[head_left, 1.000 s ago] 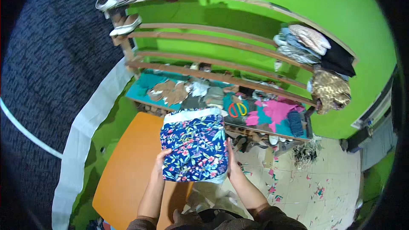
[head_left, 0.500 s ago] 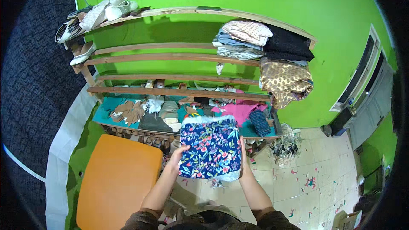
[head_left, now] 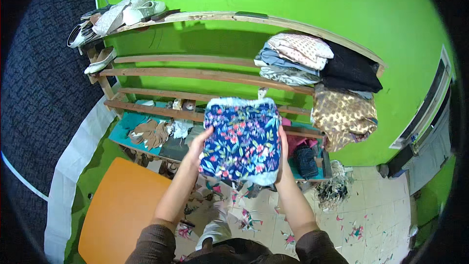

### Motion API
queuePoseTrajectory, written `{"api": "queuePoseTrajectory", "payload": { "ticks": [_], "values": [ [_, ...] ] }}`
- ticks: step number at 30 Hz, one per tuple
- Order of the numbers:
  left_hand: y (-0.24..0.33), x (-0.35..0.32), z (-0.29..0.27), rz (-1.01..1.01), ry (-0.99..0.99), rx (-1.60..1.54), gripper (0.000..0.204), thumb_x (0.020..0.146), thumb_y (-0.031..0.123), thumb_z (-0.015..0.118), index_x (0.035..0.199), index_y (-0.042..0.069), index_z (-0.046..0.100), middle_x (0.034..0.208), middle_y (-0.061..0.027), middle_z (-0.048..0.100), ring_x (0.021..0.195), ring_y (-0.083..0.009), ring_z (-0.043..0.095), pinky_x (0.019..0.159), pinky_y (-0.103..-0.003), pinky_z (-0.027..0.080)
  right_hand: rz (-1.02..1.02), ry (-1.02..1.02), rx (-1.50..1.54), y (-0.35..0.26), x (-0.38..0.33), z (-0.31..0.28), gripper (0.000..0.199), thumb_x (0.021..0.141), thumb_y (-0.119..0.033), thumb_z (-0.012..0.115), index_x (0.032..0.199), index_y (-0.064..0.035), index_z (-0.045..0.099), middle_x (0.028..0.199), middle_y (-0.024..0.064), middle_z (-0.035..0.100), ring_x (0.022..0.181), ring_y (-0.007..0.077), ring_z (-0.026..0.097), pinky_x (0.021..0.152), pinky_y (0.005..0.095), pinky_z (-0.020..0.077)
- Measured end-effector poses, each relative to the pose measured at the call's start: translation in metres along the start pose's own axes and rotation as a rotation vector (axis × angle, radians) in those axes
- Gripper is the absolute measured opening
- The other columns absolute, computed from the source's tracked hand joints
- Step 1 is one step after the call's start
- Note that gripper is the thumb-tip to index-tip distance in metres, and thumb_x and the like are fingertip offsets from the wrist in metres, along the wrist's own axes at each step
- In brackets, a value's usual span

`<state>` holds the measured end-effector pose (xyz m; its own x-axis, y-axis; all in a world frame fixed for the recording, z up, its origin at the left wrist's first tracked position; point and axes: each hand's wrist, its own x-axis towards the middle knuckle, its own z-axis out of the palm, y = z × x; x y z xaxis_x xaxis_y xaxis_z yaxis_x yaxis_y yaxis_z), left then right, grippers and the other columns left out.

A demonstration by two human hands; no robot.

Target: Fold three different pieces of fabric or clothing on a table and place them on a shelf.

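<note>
Between my two hands is a folded piece of navy floral fabric [head_left: 240, 142] with pale edges showing at its top and lower right. My left hand [head_left: 197, 145] grips its left side, thumb on the front. On the opposite edge, my right hand [head_left: 283, 159] closes round the cloth, its fingers mostly hidden behind. The fabric is held up in front of the wooden rack [head_left: 171, 72] and covers part of the lower shelf. Folded cloths sit at the rack's right: a dotted pale stack [head_left: 299, 51], a black one [head_left: 348, 68] and a leopard-print one [head_left: 343, 112].
Shoes [head_left: 129, 13] stand at the rack's upper left. Brown fabric scraps [head_left: 150, 134] lie on the teal-covered lower shelf. An orange table top [head_left: 122, 210] is at lower left. Scraps litter the tiled floor [head_left: 376, 200], with a shredded heap [head_left: 333, 186] by the rack's right end.
Both hands have raised the folded floral fabric toward the rack and stretched farther forward. The view has shifted, and a pale trouser leg now shows below.
</note>
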<state>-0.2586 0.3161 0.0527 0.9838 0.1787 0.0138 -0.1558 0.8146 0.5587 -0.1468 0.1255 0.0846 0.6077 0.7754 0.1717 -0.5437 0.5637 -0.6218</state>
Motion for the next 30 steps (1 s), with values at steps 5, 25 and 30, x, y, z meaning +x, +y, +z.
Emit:
{"api": "queuePoseTrajectory", "payload": {
  "ticks": [5, 25, 30],
  "values": [
    [0.004, 0.000, 0.002, 0.241, -0.108, 0.130, 0.041, 0.085, 0.032, 0.058, 0.112, 0.001, 0.056, 0.104, -0.0134, 0.064, 0.089, -0.0234, 0.064, 0.082, -0.037, 0.052, -0.055, -0.057, -0.125, -0.002, 0.005, -0.001, 0.047, 0.087, -0.044, 0.051, 0.116, -0.0073, 0.053, 0.106, 0.0083, 0.062, 0.090, 0.0195, 0.061, 0.082, 0.0365, 0.0496],
    [0.031, 0.112, 0.016, 0.100, -0.583, 0.117, 0.037, 0.088, 0.028, 0.048, 0.111, 0.000, 0.058, 0.108, -0.0166, 0.062, 0.096, -0.0288, 0.061, 0.089, -0.042, 0.048, -0.469, 0.096, -0.316, -0.018, 0.065, 0.000, 0.028, 0.084, -0.035, 0.053, 0.091, -0.0087, 0.062, 0.084, 0.0073, 0.065, 0.072, 0.0203, 0.064, 0.069, 0.0341, 0.0527],
    [0.027, 0.127, -0.003, -0.044, -0.454, 0.147, 0.037, 0.089, 0.022, 0.047, 0.116, -0.004, 0.051, 0.111, -0.0188, 0.060, 0.096, -0.0293, 0.061, 0.090, -0.040, 0.048, -0.608, 0.314, -0.610, -0.019, 0.094, -0.028, 0.055, 0.078, -0.031, 0.056, 0.122, 0.0004, 0.044, 0.116, 0.0189, 0.051, 0.104, 0.0267, 0.053, 0.089, 0.0338, 0.0431]
  ]
}}
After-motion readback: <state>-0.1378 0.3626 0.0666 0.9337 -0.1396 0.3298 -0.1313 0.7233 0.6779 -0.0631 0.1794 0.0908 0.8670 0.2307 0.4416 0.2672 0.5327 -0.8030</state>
